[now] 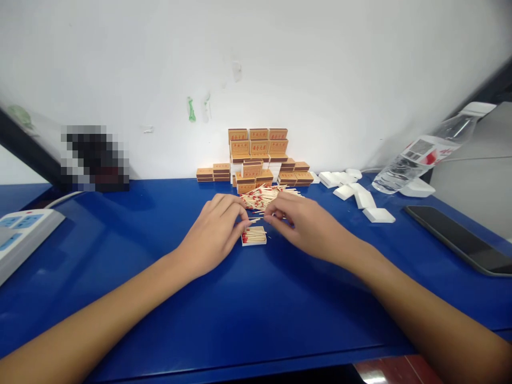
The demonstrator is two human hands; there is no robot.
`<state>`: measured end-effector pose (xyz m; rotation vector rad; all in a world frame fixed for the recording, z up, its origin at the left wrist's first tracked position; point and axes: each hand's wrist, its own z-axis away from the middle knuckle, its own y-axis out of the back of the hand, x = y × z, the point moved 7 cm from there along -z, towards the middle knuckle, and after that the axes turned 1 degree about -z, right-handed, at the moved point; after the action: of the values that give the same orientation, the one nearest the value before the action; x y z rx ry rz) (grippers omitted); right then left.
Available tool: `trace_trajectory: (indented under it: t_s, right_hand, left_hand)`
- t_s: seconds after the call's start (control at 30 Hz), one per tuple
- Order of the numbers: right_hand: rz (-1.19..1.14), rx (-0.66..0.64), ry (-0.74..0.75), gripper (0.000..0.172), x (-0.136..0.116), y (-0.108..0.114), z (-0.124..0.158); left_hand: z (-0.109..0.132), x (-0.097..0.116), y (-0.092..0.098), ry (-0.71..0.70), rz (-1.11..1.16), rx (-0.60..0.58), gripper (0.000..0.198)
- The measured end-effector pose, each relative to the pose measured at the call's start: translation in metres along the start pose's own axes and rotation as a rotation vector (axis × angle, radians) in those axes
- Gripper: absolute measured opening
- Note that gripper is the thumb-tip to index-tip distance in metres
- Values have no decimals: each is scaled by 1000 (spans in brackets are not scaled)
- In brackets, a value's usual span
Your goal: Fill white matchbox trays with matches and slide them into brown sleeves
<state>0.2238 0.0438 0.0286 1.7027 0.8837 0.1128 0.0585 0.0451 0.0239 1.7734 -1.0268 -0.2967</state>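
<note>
A small white matchbox tray [254,243] lies on the blue table, partly filled with red-tipped matches [253,234]. My left hand [214,229] is at the tray's left, thumb and fingers pinched on matches whose pale ends stick out over the tray's back edge. To the right and a little behind the tray, my right hand [304,221] has thumb and forefinger closed together; whether a match is between them is too small to tell. Behind both hands spreads a loose pile of matches [262,196], partly covered by my right hand.
Stacked orange matchboxes [259,146] stand against the wall. Several white empty trays [364,197] lie to the right, near a tilted water bottle [426,152] and a phone [460,234]. A power strip [28,234] sits at the left edge, and a pixelated dark object [94,160] stands farther back.
</note>
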Motion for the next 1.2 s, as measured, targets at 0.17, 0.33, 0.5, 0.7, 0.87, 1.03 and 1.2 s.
trace_trajectory:
  t_s: [0.17,0.33,0.5,0.7,0.87,1.03,1.2]
  right_hand:
    - [72,114,-17,14,10,18,1]
    - [39,15,-10,13,5,7,-1]
    - [-38,-65,-36,18,4,4,0]
    - [-103,-184,-36,15,6,-7,3]
    - [-110,-206,-64,17,5,-12,5]
    - [-123,-229,-62,16,5,-15,5]
    - [-154,-221,-51,17,6,-20,4]
  left_hand:
    - [0,6,-15,-26,3,-44,13]
    - [1,10,-13,-55,17,14,15]
    - [4,5,-4,-60,-56,5,16]
    - [7,-4,5,-43,-39,-33,19]
    - [8,0,-1,-68,-10,-83,33]
    - [10,-2,-7,-92,-20,-93,27]
    - [11,-2,-8,-117,-14,-82,27]
